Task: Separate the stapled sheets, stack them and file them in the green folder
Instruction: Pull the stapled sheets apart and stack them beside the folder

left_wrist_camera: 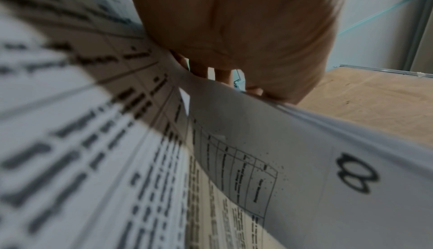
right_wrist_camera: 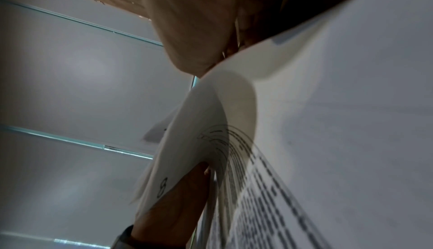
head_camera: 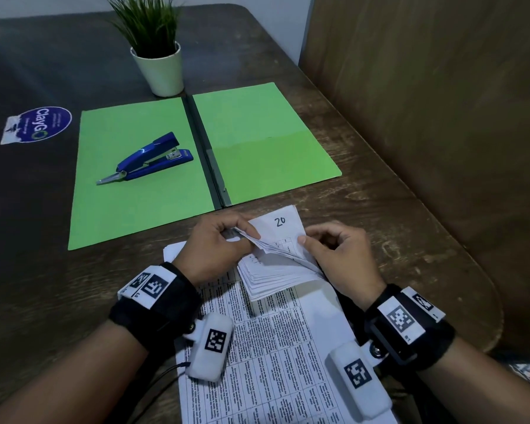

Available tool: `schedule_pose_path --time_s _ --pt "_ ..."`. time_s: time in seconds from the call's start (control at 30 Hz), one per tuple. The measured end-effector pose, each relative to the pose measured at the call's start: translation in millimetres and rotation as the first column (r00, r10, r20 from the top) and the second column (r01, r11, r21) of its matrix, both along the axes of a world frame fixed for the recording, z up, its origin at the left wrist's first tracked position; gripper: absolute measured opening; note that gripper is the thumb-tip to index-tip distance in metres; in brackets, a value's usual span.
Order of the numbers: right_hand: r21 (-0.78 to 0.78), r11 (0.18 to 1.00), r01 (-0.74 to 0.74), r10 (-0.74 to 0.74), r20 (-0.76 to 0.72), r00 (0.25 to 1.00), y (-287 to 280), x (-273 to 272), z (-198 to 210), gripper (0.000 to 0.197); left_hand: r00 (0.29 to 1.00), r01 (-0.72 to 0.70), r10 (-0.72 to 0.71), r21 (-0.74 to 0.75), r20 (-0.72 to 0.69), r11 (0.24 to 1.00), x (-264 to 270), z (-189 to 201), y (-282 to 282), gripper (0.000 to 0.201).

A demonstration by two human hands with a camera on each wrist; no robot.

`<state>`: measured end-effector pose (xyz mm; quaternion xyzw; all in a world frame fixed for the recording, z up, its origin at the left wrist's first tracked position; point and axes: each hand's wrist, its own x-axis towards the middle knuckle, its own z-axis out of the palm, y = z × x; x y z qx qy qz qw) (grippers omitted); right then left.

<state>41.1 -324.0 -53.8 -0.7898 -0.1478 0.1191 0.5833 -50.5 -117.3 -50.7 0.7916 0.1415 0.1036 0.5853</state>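
Note:
A bundle of white printed sheets (head_camera: 276, 255) is held up just in front of the open green folder (head_camera: 135, 179). Its top sheet bears a handwritten "20". My left hand (head_camera: 221, 240) pinches the bundle's left corner, where the pages fan apart. My right hand (head_camera: 334, 249) grips the right side, thumb on the top sheet. The left wrist view shows the curled pages (left_wrist_camera: 234, 151) from below, under the palm (left_wrist_camera: 234, 30). In the right wrist view a sheet (right_wrist_camera: 328, 104) bends over the other hand's finger (right_wrist_camera: 187, 188). Printed sheets (head_camera: 273, 347) lie flat on the table beneath my wrists.
A blue stapler (head_camera: 147, 159) lies on the folder's left half. A potted plant (head_camera: 159, 62) stands behind the folder. A sticker (head_camera: 37, 123) marks the dark table at far left. A brown panel (head_camera: 441, 102) runs along the right side of the wooden table (head_camera: 380, 209).

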Motion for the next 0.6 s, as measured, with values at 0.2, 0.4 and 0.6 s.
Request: schedule_pose_path --time_s 0.2,0.4,0.6 --pt "0.015 1.0 0.006 -0.007 0.028 1.0 1.3 -6.0 2.2 0.022 1.0 -0.001 0.001 -0.013 0.002 1.0 0.2 2.2 -1.1 0.029" --pt "-0.072 0.994 -0.084 0.093 0.131 0.987 -0.2 -4.6 -2.3 0.027 1.0 -0.007 0.007 -0.028 -0.006 1.0 1.1 1.6 -2.7 0.037" --pt "-0.105 0.986 -0.132 0.15 0.192 0.97 0.3 -6.5 -0.9 0.026 1.0 -0.021 0.02 -0.025 -0.013 0.999 1.7 -0.4 -2.1 0.042"
